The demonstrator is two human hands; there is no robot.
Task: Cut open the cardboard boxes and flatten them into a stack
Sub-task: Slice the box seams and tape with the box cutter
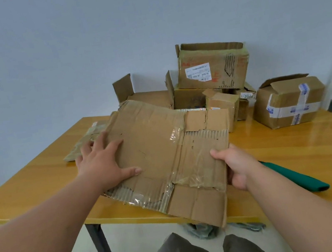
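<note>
While the flattened box (164, 148) lay half on the table (296, 148) with its near flap overhanging the edge toward the person's knees, the right hand (235, 167) gripped its right edge, thumb on top and fingers curled out of sight beneath, and the left hand (102, 160) pressed flat on the opposite side, fingers spread and straight, holding nothing. Judgement: the step in hand was settling this sheet flat before adding it to a stack. To do it well, the palm should bear down along the creases away from the gripped edge while the right hand slides the sheet clear of the table edge, so the overhanging flap does not fold back. The board was worn corrugated card; its outer ply was torn off in strips beside the grip, exposing ribbed fluting, and glossy clear tape crossed the middle, wrinkled and peeling. Just outboard of the gripping hand lay a dark green object (294, 174), long and narrow; what it was I could not tell. Beyond the pressing hand, another flat sheet (81, 140) rested on the glossy yellow tabletop. Farther from both hands stood uncut boxes: a labelled box (212, 67) atop others, and a taped box (288, 103) with blue-printed white tape.
</note>
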